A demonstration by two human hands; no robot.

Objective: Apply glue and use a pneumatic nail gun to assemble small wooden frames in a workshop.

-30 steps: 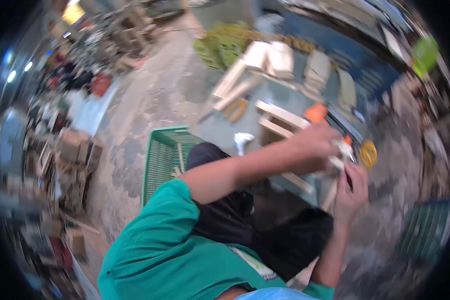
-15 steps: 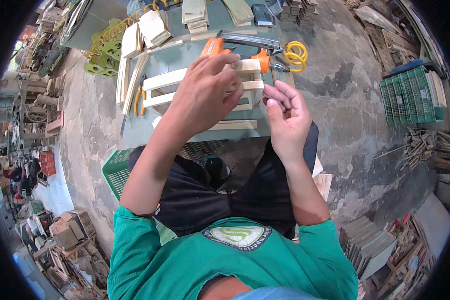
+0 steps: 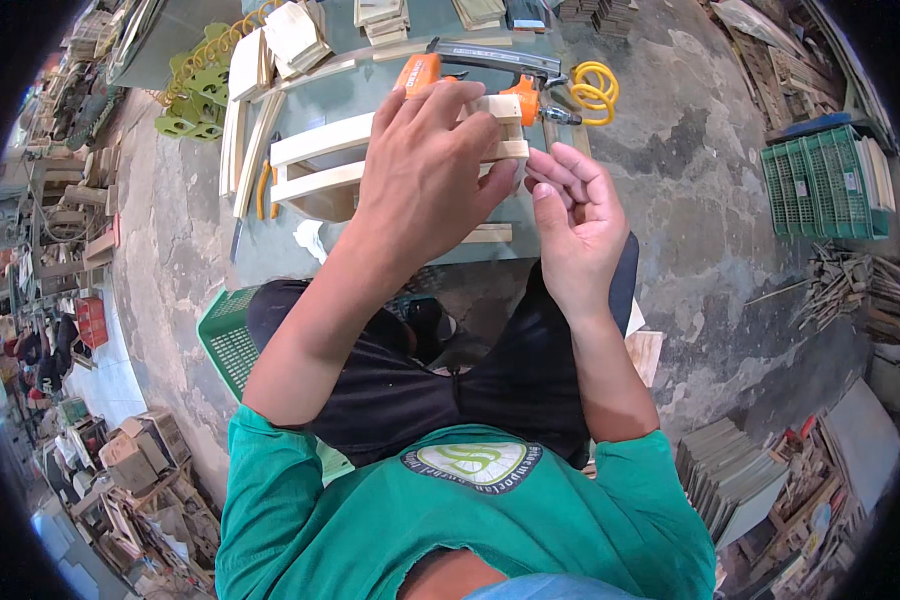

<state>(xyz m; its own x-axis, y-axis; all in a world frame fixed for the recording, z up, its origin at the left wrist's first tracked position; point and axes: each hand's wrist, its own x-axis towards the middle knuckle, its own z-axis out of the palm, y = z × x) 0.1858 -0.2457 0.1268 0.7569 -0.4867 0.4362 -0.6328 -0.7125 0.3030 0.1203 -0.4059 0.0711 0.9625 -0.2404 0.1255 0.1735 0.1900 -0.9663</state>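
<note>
You wear a loose green T-shirt (image 3: pixel 370 535) with short, wide sleeves (image 3: pixel 270 475), creased across the front and ending around your elbows. On its chest sits a rounded triangular badge (image 3: pixel 473 463), white with a lime-green swirling emblem, ringed by a dark border with pale lettering. Your trousers (image 3: pixel 400 395) are black and plain-looking, loose over the thighs. Your left hand (image 3: pixel 425 155) and right hand (image 3: pixel 583 220) are bare, as are your forearms (image 3: pixel 310 335). Some light-blue fabric (image 3: pixel 560 588) shows at the lower edge.
</note>
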